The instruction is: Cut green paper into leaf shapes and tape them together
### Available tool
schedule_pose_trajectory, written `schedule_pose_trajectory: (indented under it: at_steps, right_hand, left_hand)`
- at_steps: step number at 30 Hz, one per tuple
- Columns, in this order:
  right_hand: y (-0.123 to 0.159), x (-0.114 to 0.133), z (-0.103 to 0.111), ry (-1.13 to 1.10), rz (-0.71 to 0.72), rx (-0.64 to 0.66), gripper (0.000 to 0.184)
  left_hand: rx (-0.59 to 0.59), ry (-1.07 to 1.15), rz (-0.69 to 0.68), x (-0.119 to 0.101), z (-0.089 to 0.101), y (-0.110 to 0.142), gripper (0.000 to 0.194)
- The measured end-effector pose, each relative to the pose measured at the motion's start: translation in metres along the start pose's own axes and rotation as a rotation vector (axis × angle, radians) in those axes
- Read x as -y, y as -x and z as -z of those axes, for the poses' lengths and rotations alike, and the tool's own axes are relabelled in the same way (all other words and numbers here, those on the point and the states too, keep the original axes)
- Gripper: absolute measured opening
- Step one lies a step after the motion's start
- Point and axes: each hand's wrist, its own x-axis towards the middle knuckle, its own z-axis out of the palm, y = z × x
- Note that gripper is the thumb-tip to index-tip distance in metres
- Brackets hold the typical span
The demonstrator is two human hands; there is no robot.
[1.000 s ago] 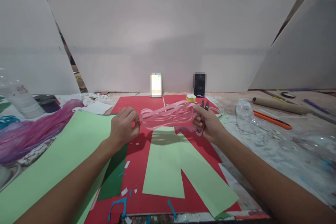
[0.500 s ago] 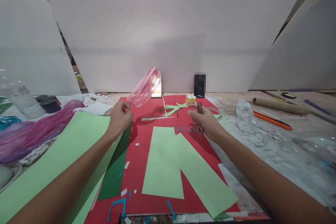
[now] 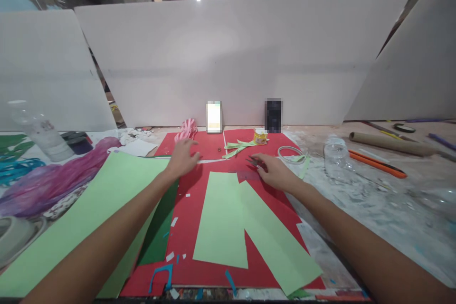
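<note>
My left hand (image 3: 182,159) hovers with spread fingers and nothing in it, over the left part of the red sheet (image 3: 185,228). Just behind it lies a bunch of pink plastic strips (image 3: 186,129). My right hand (image 3: 277,172) is low over the sheet, its fingers about a small dark two-pronged metal tool (image 3: 253,161); the tool's rear is hidden. A see-through purple ruler (image 3: 247,176) is beneath that hand. Two light green paper pieces (image 3: 220,218) overlap in front. Behind the hands are light green strips (image 3: 237,146) and a yellow tape roll (image 3: 260,137).
Large light green paper (image 3: 89,209) and a dark green sheet (image 3: 160,232) lie left. A purple plastic bag (image 3: 67,175) and bottle (image 3: 42,133) stand beyond. At right are a bottle (image 3: 337,156), orange cutter (image 3: 377,164) and cardboard tube (image 3: 392,144). Two phones (image 3: 213,117) lean on white boards.
The pink strips have left my left hand and now lie at the back of the red sheet; its fingers have spread. My right hand has lowered leftward, turning the metal tool's prongs left.
</note>
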Motion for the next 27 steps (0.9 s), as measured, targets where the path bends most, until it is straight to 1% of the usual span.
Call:
schedule_pose_trajectory:
  at_steps: [2,3,4,5,7,9,12,15,18,21,27]
  right_hand:
    - [0.001,0.0,-0.003,0.036,0.049,0.041,0.039]
    - [0.002,0.001,-0.004,0.048,0.061,0.054,0.038]
    - [0.002,0.002,-0.005,0.062,0.069,0.058,0.038]
    - [0.003,0.003,-0.005,0.08,0.076,0.056,0.038]
    - [0.004,0.005,-0.006,0.118,0.091,0.052,0.035]
    - [0.005,0.006,-0.008,0.15,0.1,0.055,0.033]
    - [0.005,0.005,-0.013,0.183,0.116,0.047,0.033]
    - [0.005,0.004,-0.018,0.211,0.131,0.04,0.034]
    - [0.005,0.004,-0.02,0.222,0.135,0.035,0.034]
    - [0.005,0.004,-0.021,0.229,0.138,0.029,0.033]
    - [0.005,0.006,-0.022,0.236,0.128,0.03,0.033]
  left_hand:
    - [0.115,0.002,-0.105,-0.021,-0.006,0.021,0.035]
    - [0.192,0.0,-0.17,-0.029,-0.009,0.031,0.04]
    - [0.293,-0.039,-0.254,-0.036,-0.011,0.042,0.047]
    - [0.36,-0.075,-0.311,-0.04,-0.014,0.051,0.053]
    - [0.423,-0.134,-0.36,-0.044,-0.018,0.065,0.057]
    - [0.421,-0.157,-0.363,-0.042,-0.022,0.072,0.055]
    - [0.398,-0.155,-0.379,-0.038,-0.025,0.073,0.052]
    - [0.389,-0.157,-0.387,-0.038,-0.025,0.072,0.051]
    - [0.41,-0.173,-0.384,-0.039,-0.023,0.071,0.051]
    - [0.425,-0.181,-0.377,-0.039,-0.022,0.072,0.051]
    - [0.418,-0.166,-0.363,-0.036,-0.023,0.073,0.052]
